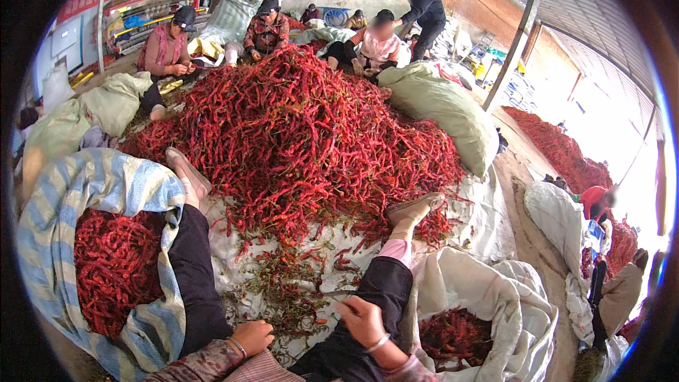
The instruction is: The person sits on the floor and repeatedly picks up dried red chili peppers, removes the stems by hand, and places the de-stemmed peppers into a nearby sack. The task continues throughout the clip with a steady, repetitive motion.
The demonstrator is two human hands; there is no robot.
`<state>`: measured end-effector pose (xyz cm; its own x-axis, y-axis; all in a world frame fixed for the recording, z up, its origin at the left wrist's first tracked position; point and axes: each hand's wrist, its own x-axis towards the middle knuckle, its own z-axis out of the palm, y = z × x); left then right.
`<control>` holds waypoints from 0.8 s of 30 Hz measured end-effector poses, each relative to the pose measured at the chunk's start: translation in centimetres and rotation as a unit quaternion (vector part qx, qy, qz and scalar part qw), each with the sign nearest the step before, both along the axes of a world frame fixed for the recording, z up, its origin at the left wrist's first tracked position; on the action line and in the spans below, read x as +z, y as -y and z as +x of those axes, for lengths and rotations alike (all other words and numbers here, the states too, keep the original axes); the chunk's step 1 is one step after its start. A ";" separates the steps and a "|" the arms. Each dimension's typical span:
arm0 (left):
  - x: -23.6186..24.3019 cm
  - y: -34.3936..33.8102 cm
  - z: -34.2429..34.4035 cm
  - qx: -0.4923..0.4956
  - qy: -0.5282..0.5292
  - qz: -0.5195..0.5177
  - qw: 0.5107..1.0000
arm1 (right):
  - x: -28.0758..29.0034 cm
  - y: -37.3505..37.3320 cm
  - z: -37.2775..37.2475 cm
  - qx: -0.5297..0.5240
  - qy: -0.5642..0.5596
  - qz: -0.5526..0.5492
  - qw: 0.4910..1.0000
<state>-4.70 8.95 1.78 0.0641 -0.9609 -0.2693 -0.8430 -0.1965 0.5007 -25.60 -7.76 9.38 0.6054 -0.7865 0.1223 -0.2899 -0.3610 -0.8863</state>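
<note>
My left hand [252, 337] is low in the middle, by my left thigh, its fingers curled; what they hold, if anything, is hidden. My right hand [362, 320] is raised over my right leg, blurred, so its grip is unclear. A big heap of red chillies [304, 141] lies before me on a white sheet [481, 219], with green stems and bits [286, 290] scattered between my legs. A blue-and-white striped sack [49, 240] of chillies stands open at my left; a white sack [516, 318] with fewer chillies lies open at my right.
Several people sit round the heap, including one at the left [163, 56]; another [421, 14] stands bending. Full pale sacks [438, 113] flank the heap. A metal post [516, 49] rises behind. More chillies [552, 141] and people [615, 297] are along the right.
</note>
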 end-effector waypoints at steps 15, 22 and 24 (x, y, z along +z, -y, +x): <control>-1.5 3.2 0.7 0.039 0.017 -0.075 0.996 | -12.4 0.3 6.0 -0.110 0.112 0.359 0.920; 0.3 5.4 0.5 0.053 0.011 -0.130 0.990 | -8.3 -0.9 5.3 -0.091 0.099 0.403 0.905; 1.3 6.8 0.1 0.062 0.013 -0.167 0.984 | -7.7 -1.8 4.1 0.043 0.070 0.285 0.955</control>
